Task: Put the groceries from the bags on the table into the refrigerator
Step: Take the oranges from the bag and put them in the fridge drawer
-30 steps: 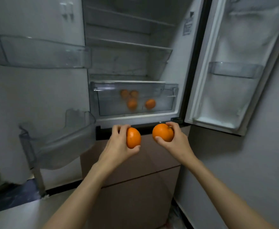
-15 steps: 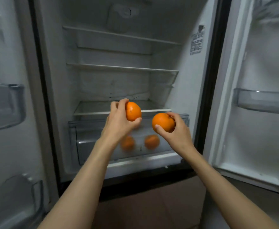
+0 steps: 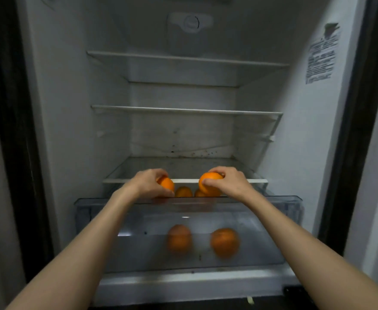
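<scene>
— Now: left hand (image 3: pixel 146 183) gripping an orange (image 3: pixel 166 184), right hand (image 3: pixel 227 181) gripping another orange (image 3: pixel 209 183), both over the crisper drawer (image 3: pixel 291 203), frame centre.
— Best lowered past the rim, set beside the fruit (image 3: pixel 225 242) lying lower centre, then released gently; no dropping.

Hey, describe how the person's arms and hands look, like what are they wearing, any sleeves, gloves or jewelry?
Both arms are bare from where they enter the picture at the bottom. No sleeves show. The left hand and the right hand are ungloved. No watch, bracelet or band shows on either wrist, and no ring is visible on the fingers that can be seen, though some are partly hidden.
</scene>
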Demonstrator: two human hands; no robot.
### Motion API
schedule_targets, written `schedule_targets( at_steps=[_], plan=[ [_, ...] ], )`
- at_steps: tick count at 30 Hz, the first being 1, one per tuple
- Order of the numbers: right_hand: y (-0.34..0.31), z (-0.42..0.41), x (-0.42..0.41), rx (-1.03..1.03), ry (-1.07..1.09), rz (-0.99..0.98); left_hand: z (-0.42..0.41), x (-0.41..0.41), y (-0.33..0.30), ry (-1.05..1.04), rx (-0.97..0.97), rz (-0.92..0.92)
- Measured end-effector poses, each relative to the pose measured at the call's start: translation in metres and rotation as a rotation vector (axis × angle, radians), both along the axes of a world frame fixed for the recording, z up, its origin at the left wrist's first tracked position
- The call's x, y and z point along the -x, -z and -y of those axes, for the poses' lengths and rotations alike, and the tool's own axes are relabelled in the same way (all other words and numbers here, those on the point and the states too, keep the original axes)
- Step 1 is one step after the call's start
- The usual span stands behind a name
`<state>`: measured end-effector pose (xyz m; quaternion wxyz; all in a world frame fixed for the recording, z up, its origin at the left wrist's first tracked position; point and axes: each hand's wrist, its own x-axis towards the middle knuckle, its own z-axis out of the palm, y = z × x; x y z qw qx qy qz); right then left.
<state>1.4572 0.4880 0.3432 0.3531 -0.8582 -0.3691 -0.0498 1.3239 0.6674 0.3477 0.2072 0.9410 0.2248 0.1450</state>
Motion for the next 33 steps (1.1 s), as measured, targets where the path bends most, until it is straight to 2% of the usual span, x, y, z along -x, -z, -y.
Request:
schedule_targets(
  at_steps=[5, 10, 13, 16, 18, 21, 23, 27, 33],
  plan=[
    [0.017, -0.015, -0.010, 0.276, -0.002, 0.076, -0.013, -0.006, 0.010, 0.008, 0.079, -0.100],
    [0.015, -0.022, -0.014, 0.389, 0.068, 0.082, -0.012, -0.009, 0.019, 0.037, 0.204, -0.123],
    [0.017, -0.021, -0.012, 0.404, 0.086, 0.125, -0.010, -0.008, 0.020, -0.044, 0.051, -0.152],
    [0.020, -0.013, 0.000, 0.304, 0.131, 0.208, 0.003, -0.001, 0.021, -0.139, -0.176, -0.059],
    [0.030, -0.008, 0.012, 0.132, 0.209, 0.399, 0.012, 0.007, 0.026, -0.210, -0.319, 0.083],
    [0.064, 0.001, 0.020, -0.180, 0.223, 0.811, 0.019, 0.015, 0.045, -0.221, -0.585, 0.402],
    [0.080, 0.008, 0.017, -0.219, 0.155, 0.902, 0.021, 0.017, 0.058, -0.169, -0.742, 0.487],
    [0.083, 0.010, 0.012, -0.105, 0.119, 0.922, 0.017, 0.016, 0.058, -0.097, -0.669, 0.347],
    [0.080, -0.009, 0.001, -0.074, 0.122, 0.819, -0.003, -0.005, 0.059, -0.111, -0.705, 0.185]
  ],
)
